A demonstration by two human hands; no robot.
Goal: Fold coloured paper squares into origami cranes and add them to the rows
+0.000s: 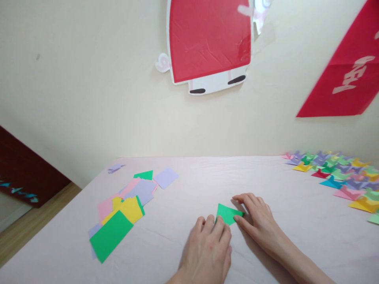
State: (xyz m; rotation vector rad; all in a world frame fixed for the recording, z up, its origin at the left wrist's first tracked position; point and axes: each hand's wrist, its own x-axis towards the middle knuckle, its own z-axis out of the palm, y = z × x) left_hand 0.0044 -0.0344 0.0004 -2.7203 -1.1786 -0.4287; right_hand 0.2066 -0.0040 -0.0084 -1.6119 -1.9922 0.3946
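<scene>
A small piece of green paper [227, 213] lies on the table in front of me, with a pointed corner toward the right. My left hand [209, 246] is at its lower left edge, fingers bent and pressed together on the paper; the fingertips are partly hidden. From the right, my right hand [259, 217] reaches over the paper's right corner. Its thumb touches the paper, while the index finger is stretched out apart from the thumb, beyond the far edge.
At left lie loose papers, a green rectangle [111, 236], a yellow sheet [132, 210] and a lilac square [166, 178] among them. Several rows of folded paper shapes [346, 192] stand at the right. Behind the pale tabletop [189, 189] rises a wall [118, 98] with red decorations [210, 39].
</scene>
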